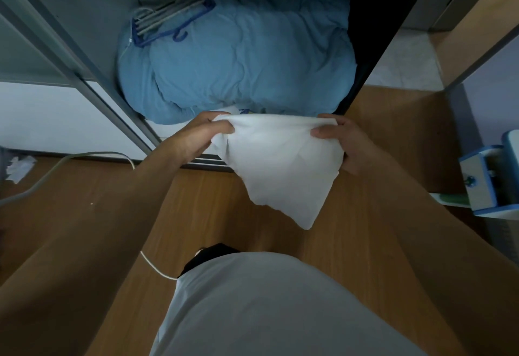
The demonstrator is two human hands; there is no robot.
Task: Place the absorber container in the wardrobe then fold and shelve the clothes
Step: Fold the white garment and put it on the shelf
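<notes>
A white garment (276, 163) hangs in the air in front of the open wardrobe (92, 33), partly folded, its lower corner pointing down over the wooden floor. My left hand (200, 134) pinches its upper left edge, and my right hand (341, 141) grips its upper right edge. The cloth is stretched between both hands at the height of the wardrobe's bottom. No absorber container is visible.
A bulky blue duvet (238, 58) fills the wardrobe's bottom compartment, with blue hangers (168, 19) lying on it. A white cable (92, 156) runs over the floor at left. A blue and white drawer unit (488, 179) stands at right. Crumpled white paper (19, 166) lies far left.
</notes>
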